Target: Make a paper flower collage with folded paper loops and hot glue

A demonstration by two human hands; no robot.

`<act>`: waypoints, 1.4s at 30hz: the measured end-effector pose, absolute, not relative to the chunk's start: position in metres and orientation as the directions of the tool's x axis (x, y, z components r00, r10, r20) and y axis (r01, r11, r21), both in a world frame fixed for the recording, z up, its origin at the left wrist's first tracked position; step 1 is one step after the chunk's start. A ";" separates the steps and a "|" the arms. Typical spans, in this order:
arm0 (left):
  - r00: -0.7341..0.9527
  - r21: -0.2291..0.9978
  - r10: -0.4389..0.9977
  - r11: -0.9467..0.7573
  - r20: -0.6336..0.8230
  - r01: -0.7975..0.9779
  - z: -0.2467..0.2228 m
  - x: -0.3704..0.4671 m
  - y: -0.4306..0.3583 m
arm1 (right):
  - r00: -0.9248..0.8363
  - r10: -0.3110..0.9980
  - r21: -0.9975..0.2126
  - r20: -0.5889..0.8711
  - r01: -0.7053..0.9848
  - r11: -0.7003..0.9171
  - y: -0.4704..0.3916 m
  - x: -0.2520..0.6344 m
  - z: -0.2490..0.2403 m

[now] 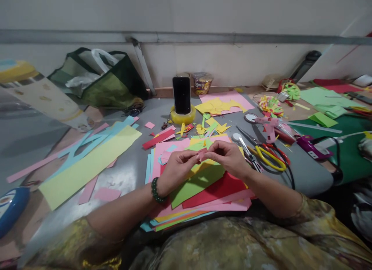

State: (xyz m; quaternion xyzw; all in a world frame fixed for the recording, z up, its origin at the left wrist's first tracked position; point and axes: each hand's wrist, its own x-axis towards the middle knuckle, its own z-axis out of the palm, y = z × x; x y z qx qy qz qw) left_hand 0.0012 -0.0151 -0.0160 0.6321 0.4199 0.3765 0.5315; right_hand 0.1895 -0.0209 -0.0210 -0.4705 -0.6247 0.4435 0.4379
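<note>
A small pink paper piece (201, 155) is pinched between the fingertips of both hands. My left hand (178, 167) wears a green bead bracelet (157, 189) at the wrist, and its thumb and finger close on the piece from the left. From the right, my right hand (228, 158) grips the same piece with thumb and index finger. Beneath them lies a stack of coloured paper, with a green sheet (197, 186) and a red sheet (215, 192) on top. Small cut paper shapes, one a yellow fringed disc (200, 129), lie just beyond the hands.
A phone (181, 95) stands in a yellow tape roll (183, 116) at the back. Yellow-handled scissors (270, 158), a pink glue gun (267, 126) and a purple power strip (314, 148) lie right. Paper strips (95, 161) and a green bag (112, 82) are left.
</note>
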 end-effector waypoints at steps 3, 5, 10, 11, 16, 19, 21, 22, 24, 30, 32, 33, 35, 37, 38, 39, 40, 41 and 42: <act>0.387 0.977 0.919 -0.140 0.069 0.159 -0.015 0.001 -0.016 | -0.173 0.981 -0.978 0.086 0.175 0.117 -0.020 0.190 -0.024; 0.396 0.969 0.913 -0.178 0.099 0.168 -0.015 0.001 -0.016 | -0.170 0.983 -0.980 0.070 0.173 0.099 -0.020 0.190 -0.025; 0.405 0.951 0.903 -0.240 0.145 0.195 -0.016 0.001 -0.017 | -0.153 0.987 -0.974 0.055 0.210 0.086 -0.019 0.190 -0.025; 0.405 0.948 0.901 -0.249 0.153 0.196 -0.017 0.001 -0.017 | -0.150 0.987 -0.973 0.057 0.214 0.089 -0.019 0.190 -0.024; 0.401 0.934 0.896 -0.293 0.193 0.206 -0.019 0.002 -0.017 | -0.126 0.989 -0.979 0.072 0.181 0.094 -0.018 0.188 -0.019; 0.406 0.929 0.892 -0.305 0.201 0.211 -0.021 0.001 -0.017 | -0.120 0.992 -0.994 0.038 0.095 0.050 -0.018 0.186 -0.019; 0.405 0.928 0.891 -0.306 0.202 0.210 -0.021 0.001 -0.017 | -0.124 0.992 -0.999 0.025 0.036 0.030 -0.018 0.186 -0.020; 0.405 0.929 0.892 -0.304 0.201 0.209 -0.021 0.001 -0.017 | -0.127 0.992 -1.000 0.021 0.013 0.023 -0.018 0.186 -0.020; 0.410 0.932 0.892 -0.295 0.191 0.209 -0.021 0.001 -0.018 | -0.136 0.991 -1.000 0.014 -0.015 0.012 -0.018 0.186 -0.020; 0.415 0.934 0.892 -0.287 0.178 0.215 -0.018 0.002 -0.018 | -0.154 0.988 -0.997 -0.023 -0.068 -0.034 -0.020 0.185 -0.015; 0.422 0.934 0.892 -0.278 0.165 0.223 -0.017 0.002 -0.018 | -0.161 0.986 -0.996 -0.028 -0.084 -0.042 -0.020 0.185 -0.015; 0.424 0.934 0.892 -0.274 0.157 0.229 -0.017 0.001 -0.018 | -0.166 0.986 -0.995 -0.030 -0.087 -0.044 -0.020 0.185 -0.015; 0.426 0.933 0.892 -0.269 0.148 0.239 -0.017 0.001 -0.018 | -0.170 0.985 -0.995 -0.032 -0.090 -0.048 -0.019 0.185 -0.015; 0.425 0.933 0.892 -0.272 0.152 0.237 -0.018 0.001 -0.018 | -0.174 0.984 -0.994 -0.033 -0.094 -0.049 -0.019 0.185 -0.016; 0.425 0.933 0.892 -0.275 0.157 0.232 -0.018 0.001 -0.018 | -0.176 0.984 -0.994 -0.031 -0.096 -0.049 -0.019 0.185 -0.016; 0.426 0.934 0.890 -0.276 0.160 0.226 -0.019 0.001 -0.018 | -0.177 0.984 -0.994 -0.030 -0.097 -0.047 -0.019 0.186 -0.016; 0.427 0.935 0.889 -0.276 0.161 0.222 -0.019 0.001 -0.018 | -0.180 0.983 -0.994 -0.029 -0.098 -0.047 -0.019 0.186 -0.016; 0.429 0.937 0.889 -0.274 0.160 0.219 -0.019 0.001 -0.018 | -0.181 0.983 -0.994 -0.028 -0.101 -0.047 -0.019 0.186 -0.017; 0.431 0.938 0.889 -0.271 0.157 0.217 -0.019 0.001 -0.018 | -0.182 0.983 -0.993 -0.028 -0.104 -0.047 -0.019 0.186 -0.017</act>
